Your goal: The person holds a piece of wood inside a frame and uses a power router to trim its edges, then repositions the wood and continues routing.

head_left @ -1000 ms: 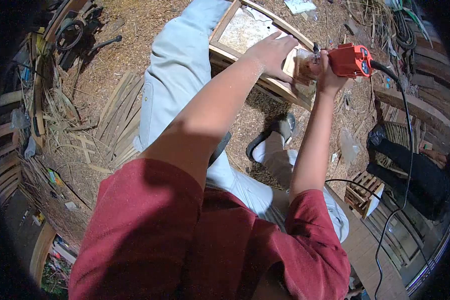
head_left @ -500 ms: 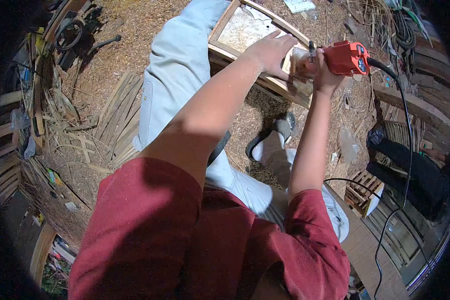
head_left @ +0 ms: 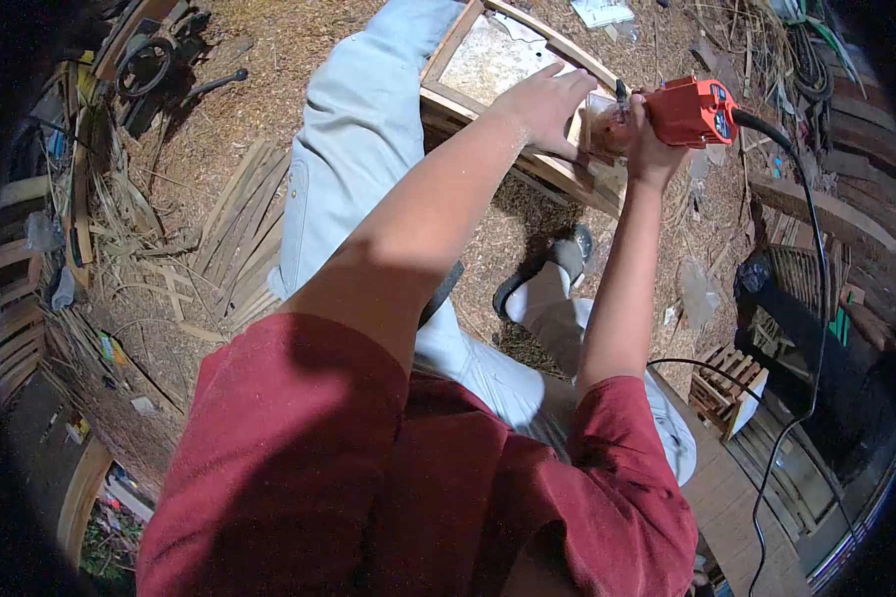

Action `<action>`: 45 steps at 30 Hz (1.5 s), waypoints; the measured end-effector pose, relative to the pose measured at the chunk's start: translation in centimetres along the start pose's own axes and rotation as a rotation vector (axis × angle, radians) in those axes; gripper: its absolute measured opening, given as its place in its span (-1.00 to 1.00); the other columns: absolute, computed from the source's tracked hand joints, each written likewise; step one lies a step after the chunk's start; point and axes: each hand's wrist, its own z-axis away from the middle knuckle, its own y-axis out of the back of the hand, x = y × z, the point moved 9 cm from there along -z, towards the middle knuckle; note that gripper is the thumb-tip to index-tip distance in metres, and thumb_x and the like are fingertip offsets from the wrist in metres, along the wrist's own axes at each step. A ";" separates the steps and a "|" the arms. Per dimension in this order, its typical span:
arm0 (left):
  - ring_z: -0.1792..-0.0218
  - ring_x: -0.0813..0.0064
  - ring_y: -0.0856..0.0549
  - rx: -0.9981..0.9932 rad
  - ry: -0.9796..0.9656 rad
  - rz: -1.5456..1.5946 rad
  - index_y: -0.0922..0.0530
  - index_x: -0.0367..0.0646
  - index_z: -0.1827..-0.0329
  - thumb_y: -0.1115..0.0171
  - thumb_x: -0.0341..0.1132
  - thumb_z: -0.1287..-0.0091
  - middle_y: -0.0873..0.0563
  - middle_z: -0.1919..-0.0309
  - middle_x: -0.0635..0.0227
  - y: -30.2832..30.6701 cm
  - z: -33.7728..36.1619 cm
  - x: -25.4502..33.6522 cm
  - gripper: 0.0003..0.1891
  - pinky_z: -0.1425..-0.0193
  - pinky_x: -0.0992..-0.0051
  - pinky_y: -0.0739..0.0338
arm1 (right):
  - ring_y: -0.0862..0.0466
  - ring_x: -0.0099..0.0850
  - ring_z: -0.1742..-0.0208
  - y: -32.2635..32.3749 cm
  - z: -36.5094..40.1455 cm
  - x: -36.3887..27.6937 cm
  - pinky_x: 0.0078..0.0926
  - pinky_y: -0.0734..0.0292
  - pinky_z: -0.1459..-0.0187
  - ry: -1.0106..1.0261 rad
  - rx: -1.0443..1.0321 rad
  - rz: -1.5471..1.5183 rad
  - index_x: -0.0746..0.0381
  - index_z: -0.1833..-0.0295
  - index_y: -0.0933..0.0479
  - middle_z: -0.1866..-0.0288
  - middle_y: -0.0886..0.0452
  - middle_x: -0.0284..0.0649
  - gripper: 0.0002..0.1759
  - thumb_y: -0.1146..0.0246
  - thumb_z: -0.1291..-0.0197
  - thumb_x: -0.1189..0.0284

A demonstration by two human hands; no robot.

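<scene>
A red trim router [head_left: 689,111] with a clear base is in my right hand [head_left: 653,151], its fingers wrapped round the body. The router lies sideways, its base against the right end of a shallow wooden frame [head_left: 451,52]. A pale, stained panel [head_left: 488,68] fills the inside of the frame. On the frame beside the router base rests my left hand [head_left: 546,109], fingers stretched out and thumb apart toward me. The cutting bit is hidden from view.
A black power cord [head_left: 811,214] runs from the router down the right side. Sawdust covers the ground, with thin wood strips [head_left: 244,224] at left. A small slatted wooden piece [head_left: 722,390] lies at right. A person's dark-clothed leg [head_left: 806,318] shows at the right edge.
The whole view has shifted slightly. Both hands, the router and the frame keep nearly the same places relative to each other. The dark-clothed leg at right has moved a little.
</scene>
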 end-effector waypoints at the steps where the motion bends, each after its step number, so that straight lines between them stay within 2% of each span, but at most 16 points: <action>1: -0.56 0.20 -0.51 0.008 0.003 0.002 -0.26 -0.24 -0.60 -0.68 0.14 0.01 -0.52 -0.51 0.05 0.0 0.0 0.0 0.17 -0.84 0.16 -0.06 | -0.78 -0.42 0.02 -0.1 0.0 0.4 -0.38 -0.71 -0.11 -0.017 0.002 -0.041 0.32 -0.16 -0.60 -0.01 -0.79 -0.23 -0.55 -0.57 -0.19 0.61; 4: -0.54 0.18 -0.52 0.002 0.016 0.004 -0.27 -0.24 -0.60 -0.69 0.12 0.01 -0.53 -0.50 0.05 0.0 0.0 0.0 0.16 -0.84 0.18 -0.07 | -0.78 -0.41 0.01 0.0 0.0 1.2 -0.36 -0.70 -0.13 -0.106 -0.010 -0.207 0.31 -0.13 -0.62 -0.01 -0.79 -0.23 -0.59 -0.57 -0.19 0.61; 7: -0.53 0.16 -0.53 0.009 0.018 0.013 -0.27 -0.23 -0.60 -0.69 0.13 0.01 -0.52 -0.50 0.06 0.1 0.1 -0.1 0.16 -0.84 0.19 -0.09 | -0.78 -0.38 -0.07 0.1 -0.2 0.8 -0.34 -0.66 -0.18 -0.064 -0.016 -0.265 0.24 -0.11 -0.64 -0.04 -0.79 -0.32 -0.58 -0.60 -0.20 0.42; 10: -0.51 0.14 -0.55 0.035 0.005 0.021 -0.28 -0.22 -0.58 -0.69 0.15 0.01 -0.54 -0.48 0.06 0.3 0.2 0.1 0.15 -0.83 0.19 -0.10 | -0.78 -0.38 -0.07 0.4 -0.9 1.4 -0.33 -0.65 -0.20 0.021 -0.047 -0.106 0.23 -0.14 -0.64 -0.05 -0.79 -0.32 -0.56 -0.60 -0.21 0.38; 13: -0.49 0.13 -0.57 0.038 0.001 0.036 -0.29 -0.21 -0.54 -0.69 0.19 0.01 -0.58 -0.45 0.03 0.7 0.2 0.3 0.14 -0.83 0.17 -0.10 | -0.77 -0.42 -0.01 0.6 -1.1 1.1 -0.34 -0.69 -0.15 0.073 -0.016 -0.076 0.32 -0.10 -0.65 -0.02 -0.80 -0.23 -0.63 -0.55 -0.20 0.63; 16: -0.48 0.11 -0.58 0.058 -0.011 0.039 -0.29 -0.21 -0.52 -0.67 0.25 0.00 -0.61 -0.42 0.01 0.8 0.3 0.4 0.13 -0.83 0.15 -0.10 | -0.77 -0.42 -0.01 1.1 -1.2 2.4 -0.36 -0.69 -0.16 -0.049 -0.020 -0.018 0.32 -0.09 -0.65 -0.02 -0.80 -0.22 -0.65 -0.55 -0.21 0.62; 19: -0.49 0.11 -0.57 0.043 0.002 0.052 -0.29 -0.21 -0.51 -0.66 0.28 -0.01 -0.61 -0.42 0.00 1.1 0.3 0.5 0.13 -0.83 0.14 -0.10 | -0.81 -0.38 0.01 1.3 -1.7 2.4 -0.32 -0.67 -0.16 0.044 -0.013 -0.101 0.24 0.01 -0.71 0.05 -0.84 -0.31 -0.65 -0.62 -0.13 0.38; 22: -0.52 0.12 -0.54 0.045 -0.001 0.048 -0.28 -0.21 -0.53 -0.65 0.30 -0.01 -0.59 -0.44 -0.01 1.1 0.3 0.4 0.15 -0.83 0.13 -0.10 | -0.82 -0.39 0.08 1.9 -1.7 2.0 -0.32 -0.69 -0.09 0.033 0.051 -0.105 0.27 0.01 -0.72 0.07 -0.84 -0.29 -0.61 -0.66 -0.09 0.39; 25: -0.55 0.13 -0.51 0.031 0.003 0.025 -0.28 -0.23 -0.56 -0.64 0.32 -0.01 -0.56 -0.47 -0.01 0.9 0.3 0.4 0.18 -0.83 0.13 -0.09 | -0.79 -0.36 -0.03 1.8 -1.2 1.9 -0.32 -0.71 -0.18 -0.168 0.018 -0.150 0.35 -0.22 -0.56 -0.05 -0.80 -0.16 -0.49 -0.57 -0.19 0.62; 28: -0.57 0.14 -0.48 0.024 0.000 0.008 -0.29 -0.25 -0.58 -0.62 0.33 -0.02 -0.53 -0.50 0.00 0.6 0.2 0.2 0.19 -0.83 0.13 -0.08 | -0.80 -0.33 -0.05 1.9 -1.8 2.4 -0.28 -0.71 -0.21 -0.041 -0.001 -0.128 0.37 -0.19 -0.59 -0.04 -0.81 -0.14 -0.52 -0.58 -0.18 0.60; 31: -0.59 0.16 -0.47 0.015 0.000 0.002 -0.29 -0.26 -0.59 -0.61 0.33 -0.03 -0.52 -0.52 0.01 0.2 0.2 0.1 0.19 -0.84 0.14 -0.06 | -0.80 -0.33 -0.06 2.3 -1.7 2.0 -0.26 -0.70 -0.21 -0.009 -0.009 0.007 0.37 -0.11 -0.63 -0.02 -0.82 -0.14 -0.58 -0.59 -0.17 0.58; 34: -0.60 0.18 -0.45 0.002 0.005 -0.013 -0.28 -0.27 -0.60 -0.61 0.33 -0.03 -0.50 -0.54 0.02 0.3 0.2 0.1 0.20 -0.84 0.14 -0.05 | -0.80 -0.36 0.03 2.4 -1.6 2.2 -0.28 -0.66 -0.17 -0.012 -0.013 -0.133 0.26 -0.02 -0.72 0.06 -0.84 -0.28 -0.68 -0.59 -0.21 0.41; 37: -0.62 0.20 -0.43 -0.006 0.003 -0.027 -0.27 -0.26 -0.62 -0.60 0.35 -0.04 -0.48 -0.55 0.04 0.3 0.3 0.3 0.22 -0.84 0.15 -0.04 | -0.80 -0.36 0.04 2.6 -1.8 2.6 -0.27 -0.65 -0.18 0.030 0.027 -0.102 0.24 -0.02 -0.70 0.06 -0.84 -0.30 -0.66 -0.61 -0.20 0.37; 40: -0.63 0.21 -0.42 -0.027 0.005 -0.037 -0.26 -0.27 -0.63 -0.58 0.36 -0.05 -0.47 -0.56 0.04 0.5 0.3 0.3 0.22 -0.85 0.16 -0.03 | -0.80 -0.35 0.01 2.6 -1.8 2.5 -0.29 -0.72 -0.15 0.058 -0.005 0.010 0.37 -0.05 -0.64 0.01 -0.82 -0.14 -0.64 -0.56 -0.17 0.64; 42: -0.63 0.21 -0.41 -0.028 0.006 -0.042 -0.26 -0.28 -0.62 -0.57 0.38 -0.06 -0.47 -0.57 0.04 0.4 0.3 0.3 0.22 -0.85 0.16 -0.02 | -0.80 -0.35 0.02 2.3 -2.0 3.0 -0.32 -0.73 -0.12 0.042 0.021 -0.045 0.37 -0.09 -0.61 0.02 -0.82 -0.12 -0.60 -0.55 -0.16 0.67; 45: -0.65 0.21 -0.39 -0.007 0.003 -0.048 -0.25 -0.29 -0.62 -0.57 0.40 -0.06 -0.46 -0.57 0.01 -0.1 0.1 0.1 0.23 -0.85 0.15 -0.01 | -0.80 -0.37 0.06 2.4 -1.1 2.7 -0.34 -0.70 -0.09 -0.085 0.049 -0.213 0.28 -0.06 -0.64 0.05 -0.82 -0.24 -0.59 -0.62 -0.14 0.47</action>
